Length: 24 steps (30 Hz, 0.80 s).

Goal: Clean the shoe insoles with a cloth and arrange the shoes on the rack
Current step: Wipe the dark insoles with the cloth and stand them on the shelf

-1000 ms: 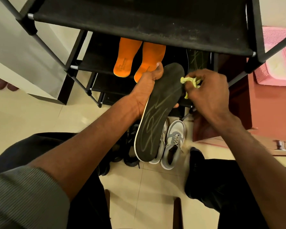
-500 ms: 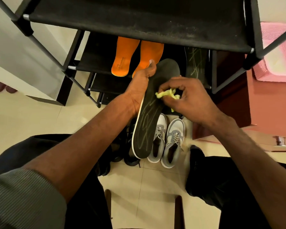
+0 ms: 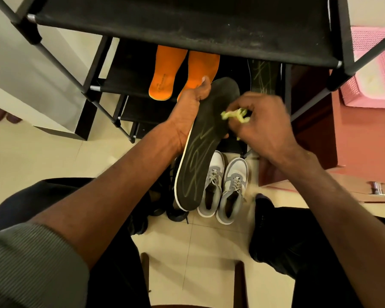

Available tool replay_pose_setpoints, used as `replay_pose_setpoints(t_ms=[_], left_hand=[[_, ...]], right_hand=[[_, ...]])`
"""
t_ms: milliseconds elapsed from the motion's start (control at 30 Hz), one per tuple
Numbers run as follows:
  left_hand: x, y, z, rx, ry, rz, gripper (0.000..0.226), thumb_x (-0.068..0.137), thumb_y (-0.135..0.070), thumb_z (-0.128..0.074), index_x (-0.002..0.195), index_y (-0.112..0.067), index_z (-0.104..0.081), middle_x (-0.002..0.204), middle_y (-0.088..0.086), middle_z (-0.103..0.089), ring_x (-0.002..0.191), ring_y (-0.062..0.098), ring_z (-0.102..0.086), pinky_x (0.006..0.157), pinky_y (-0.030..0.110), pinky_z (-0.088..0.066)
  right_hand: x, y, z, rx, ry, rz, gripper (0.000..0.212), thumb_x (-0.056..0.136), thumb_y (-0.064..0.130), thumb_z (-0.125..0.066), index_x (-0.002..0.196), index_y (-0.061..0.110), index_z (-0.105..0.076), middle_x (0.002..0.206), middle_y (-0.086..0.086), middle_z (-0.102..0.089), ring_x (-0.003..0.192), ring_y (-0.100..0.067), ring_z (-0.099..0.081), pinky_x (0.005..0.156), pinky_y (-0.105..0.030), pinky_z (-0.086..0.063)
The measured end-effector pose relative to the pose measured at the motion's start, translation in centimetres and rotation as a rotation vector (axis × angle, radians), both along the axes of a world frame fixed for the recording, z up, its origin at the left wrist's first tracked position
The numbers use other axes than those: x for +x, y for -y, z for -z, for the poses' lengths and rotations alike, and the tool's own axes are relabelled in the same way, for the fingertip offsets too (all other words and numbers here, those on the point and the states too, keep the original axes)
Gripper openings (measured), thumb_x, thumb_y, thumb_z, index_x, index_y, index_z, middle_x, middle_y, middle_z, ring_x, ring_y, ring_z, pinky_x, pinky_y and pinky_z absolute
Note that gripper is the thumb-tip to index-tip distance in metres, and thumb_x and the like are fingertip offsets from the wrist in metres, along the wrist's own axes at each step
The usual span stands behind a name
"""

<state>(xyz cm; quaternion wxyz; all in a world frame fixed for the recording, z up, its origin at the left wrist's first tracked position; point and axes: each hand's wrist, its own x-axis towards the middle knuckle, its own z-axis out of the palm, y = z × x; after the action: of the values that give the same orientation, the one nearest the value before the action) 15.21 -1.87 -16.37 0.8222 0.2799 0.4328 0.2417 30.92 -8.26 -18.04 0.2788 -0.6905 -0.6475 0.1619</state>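
Right hand (image 3: 265,127) pinching yellow cloth (image 3: 233,114) has slid back toward the toe; left hand (image 3: 187,116) grips black insole (image 3: 200,152); wiping continues

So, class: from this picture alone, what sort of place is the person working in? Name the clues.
Probably a home entryway or shoe corner: a black tiered shoe rack with orange insoles on a shelf, grey sneakers on a tiled floor, and a pink plastic basket nearby.

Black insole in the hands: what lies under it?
Under the black insole stand grey-and-white sneakers on the floor, the left one partly covered. Dark shoes show at its left edge; mostly hidden.
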Motion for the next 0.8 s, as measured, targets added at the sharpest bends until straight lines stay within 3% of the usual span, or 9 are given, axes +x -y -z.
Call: replay_pose_setpoints(t_ms=[100, 233, 367, 500, 667, 800], left_hand=[[-0.1, 0.1, -0.1, -0.020, 0.027, -0.029, 0.052, 0.108, -0.046, -0.040, 0.125, -0.002, -0.063, 0.100, 0.016, -0.075, 0.080, 0.027, -0.074, 0.072, 0.041, -0.063], [0.3, 0.1, 0.0, 0.019, -0.028, 0.009, 0.059, 0.107, -0.051, -0.042, 0.137, -0.003, -0.059, 0.103, 0.021, -0.072, 0.079, 0.034, -0.070, 0.072, 0.053, -0.060], [0.2, 0.1, -0.1, 0.004, 0.020, -0.058, 0.054, 0.108, -0.042, -0.043, 0.140, 0.000, -0.056, 0.108, 0.019, -0.072, 0.090, 0.030, -0.072, 0.079, 0.041, -0.062], [0.2, 0.2, 0.2, 0.005, -0.017, 0.002, 0.061, 0.107, -0.052, -0.042, 0.140, -0.003, -0.057, 0.100, 0.019, -0.071, 0.078, 0.032, -0.070, 0.070, 0.048, -0.060], [0.0, 0.3, 0.2, -0.025, 0.032, -0.011, 0.059, 0.107, -0.047, -0.043, 0.142, -0.001, -0.055, 0.104, 0.017, -0.071, 0.085, 0.028, -0.072, 0.075, 0.040, -0.060], [0.4, 0.5, 0.4, -0.007, 0.018, 0.018, 0.061, 0.106, -0.053, -0.042, 0.133, -0.002, -0.060, 0.100, 0.020, -0.069, 0.077, 0.033, -0.067, 0.071, 0.049, -0.058]], right_hand=[[-0.5, 0.5, 0.1, -0.036, -0.122, -0.108, 0.019, 0.082, 0.021, -0.077, 0.101, 0.024, -0.081, 0.095, 0.012, -0.073, 0.085, -0.009, -0.067, 0.076, -0.042, -0.059], [1.1, -0.4, 0.2, -0.033, -0.125, 0.144, 0.018, 0.081, 0.027, -0.076, 0.098, 0.029, -0.081, 0.091, 0.012, -0.075, 0.079, -0.009, -0.069, 0.074, -0.042, -0.061], [-0.6, 0.5, 0.0, -0.079, -0.232, -0.110, 0.016, 0.083, 0.013, -0.081, 0.098, 0.020, -0.082, 0.093, 0.010, -0.075, 0.081, -0.008, -0.070, 0.075, -0.033, -0.059], [0.5, -0.3, 0.3, -0.023, -0.058, 0.077, 0.017, 0.081, 0.028, -0.075, 0.097, 0.027, -0.081, 0.093, 0.013, -0.074, 0.082, -0.010, -0.069, 0.073, -0.037, -0.058], [-0.9, 0.6, -0.1, -0.082, -0.144, -0.117, 0.015, 0.083, 0.017, -0.081, 0.098, 0.020, -0.081, 0.094, 0.010, -0.075, 0.083, -0.008, -0.068, 0.073, -0.031, -0.057], [0.4, 0.0, 0.0, 0.008, 0.140, 0.158, 0.016, 0.088, 0.028, -0.072, 0.102, 0.025, -0.079, 0.103, 0.008, -0.074, 0.092, -0.016, -0.067, 0.077, -0.032, -0.051]])
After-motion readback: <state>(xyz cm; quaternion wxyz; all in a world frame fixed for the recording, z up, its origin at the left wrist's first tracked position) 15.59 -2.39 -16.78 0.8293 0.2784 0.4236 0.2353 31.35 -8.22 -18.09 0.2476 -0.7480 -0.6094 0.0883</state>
